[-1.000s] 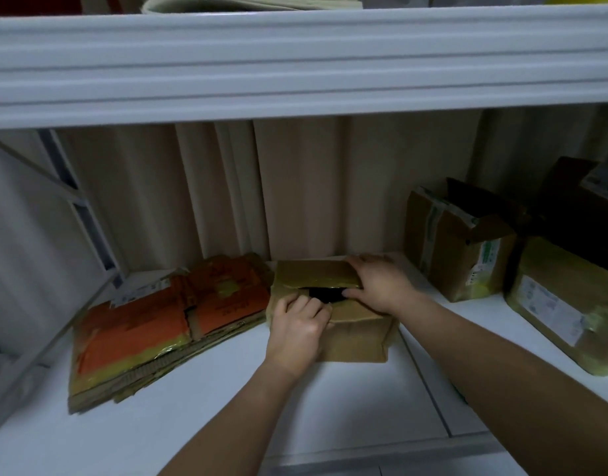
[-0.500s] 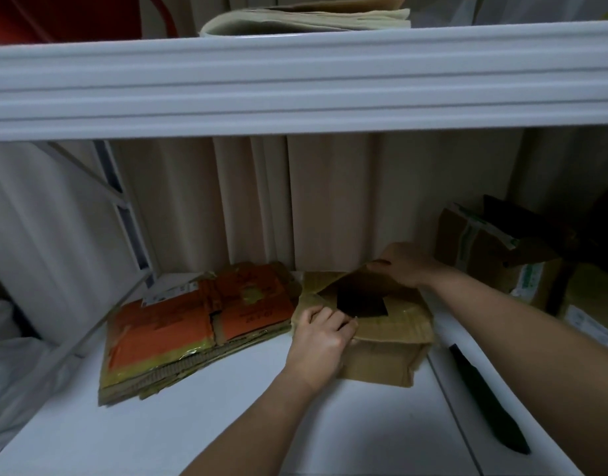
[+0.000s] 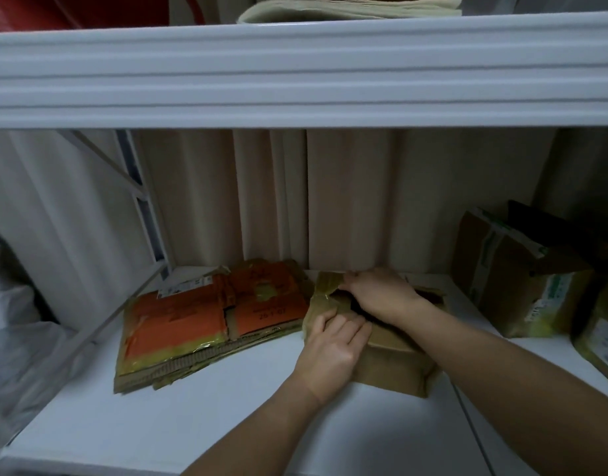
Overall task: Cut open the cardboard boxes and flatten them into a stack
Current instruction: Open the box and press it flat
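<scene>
The cardboard box [image 3: 392,359] is sitting on the white shelf [image 3: 227,417], in the middle, close to the curtain [image 3: 268,197] hanging behind it. It is looking brown, dented and soft, with shiny yellowish tape [image 3: 325,290] covering its far left corner. Its top flaps are coming apart, and a dark gap is showing between them. I cannot tell what is lying inside.

A wide white shelf board [image 3: 295,73] is running across above, with folded paper [image 3: 350,8] lying on it.

Just beside the box, on its left, a stack of flat boxes [image 3: 206,324] is lying on the shelf. The top ones are showing orange print, and brown wavy edges are sticking out below.

On the right, well apart from the box, a taller brown box [image 3: 508,269] is standing with its top flap hanging open. The inside is looking too dark to see into. Another taped box [image 3: 601,338] is peeking in at the right edge.

The left hand [image 3: 333,348] is resting on the near left flap, fingers curling over its edge and holding it. The right hand [image 3: 378,293] is reaching across the top and pinching the taped far flap. The two hands are close together but not touching.
</scene>
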